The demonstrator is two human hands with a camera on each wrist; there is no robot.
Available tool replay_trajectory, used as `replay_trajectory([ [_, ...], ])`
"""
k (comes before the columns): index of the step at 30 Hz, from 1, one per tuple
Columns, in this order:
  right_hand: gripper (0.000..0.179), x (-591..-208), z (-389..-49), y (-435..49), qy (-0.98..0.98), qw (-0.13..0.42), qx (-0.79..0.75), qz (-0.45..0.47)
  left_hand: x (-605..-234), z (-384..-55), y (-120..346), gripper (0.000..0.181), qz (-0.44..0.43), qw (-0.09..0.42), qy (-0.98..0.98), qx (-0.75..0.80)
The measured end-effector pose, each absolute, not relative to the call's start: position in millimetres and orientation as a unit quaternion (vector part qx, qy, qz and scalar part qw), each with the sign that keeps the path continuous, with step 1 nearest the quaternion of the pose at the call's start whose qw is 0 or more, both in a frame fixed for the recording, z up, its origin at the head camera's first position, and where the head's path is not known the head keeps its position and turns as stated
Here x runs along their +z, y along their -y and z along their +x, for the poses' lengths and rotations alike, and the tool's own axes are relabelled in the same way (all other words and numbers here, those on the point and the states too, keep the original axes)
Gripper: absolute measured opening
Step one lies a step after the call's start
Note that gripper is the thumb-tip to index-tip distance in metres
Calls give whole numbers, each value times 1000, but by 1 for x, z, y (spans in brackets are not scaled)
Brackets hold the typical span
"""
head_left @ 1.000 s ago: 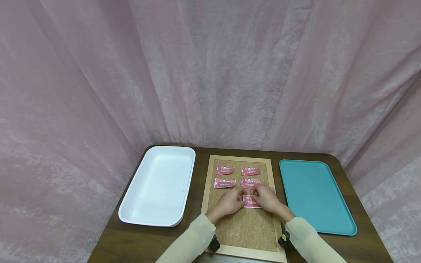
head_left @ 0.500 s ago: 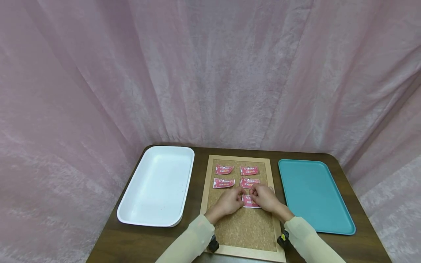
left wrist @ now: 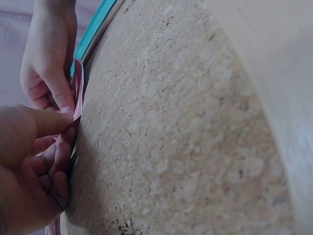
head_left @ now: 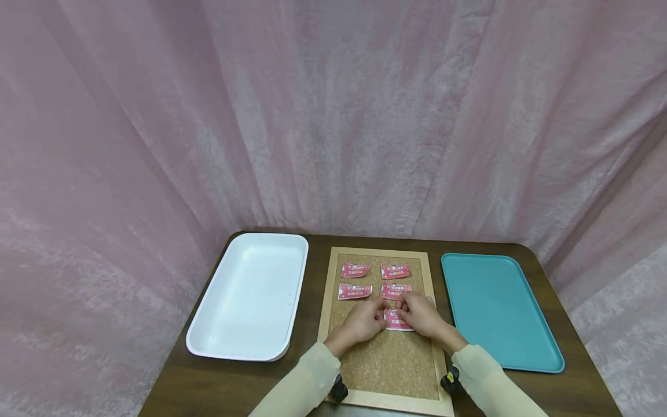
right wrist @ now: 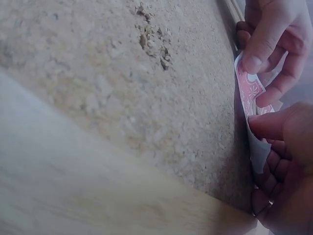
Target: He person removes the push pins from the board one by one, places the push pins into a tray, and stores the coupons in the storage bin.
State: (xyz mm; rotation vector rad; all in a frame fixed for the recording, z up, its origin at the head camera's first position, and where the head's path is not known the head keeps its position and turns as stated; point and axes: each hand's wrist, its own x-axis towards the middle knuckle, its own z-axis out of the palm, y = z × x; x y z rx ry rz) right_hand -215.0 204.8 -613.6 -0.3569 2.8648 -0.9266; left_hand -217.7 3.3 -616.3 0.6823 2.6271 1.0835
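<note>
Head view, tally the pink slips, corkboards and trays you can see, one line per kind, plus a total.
Pink slips: 5
Corkboards: 1
Trays, white and teal: 2
Total: 8

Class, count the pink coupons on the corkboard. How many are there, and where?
5. The top-left coupon, top-right coupon, second-row left coupon, second-row right coupon, and lowest coupon, between the left hand and right hand. The hands could hide more.
</note>
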Motion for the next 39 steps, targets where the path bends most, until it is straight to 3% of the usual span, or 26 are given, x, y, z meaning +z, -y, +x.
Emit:
replay_trajectory([
  [39, 11, -616, -214, -212, -918, 68, -372, -120, -615, -215, -4, 29, 223, 102, -894, 376],
])
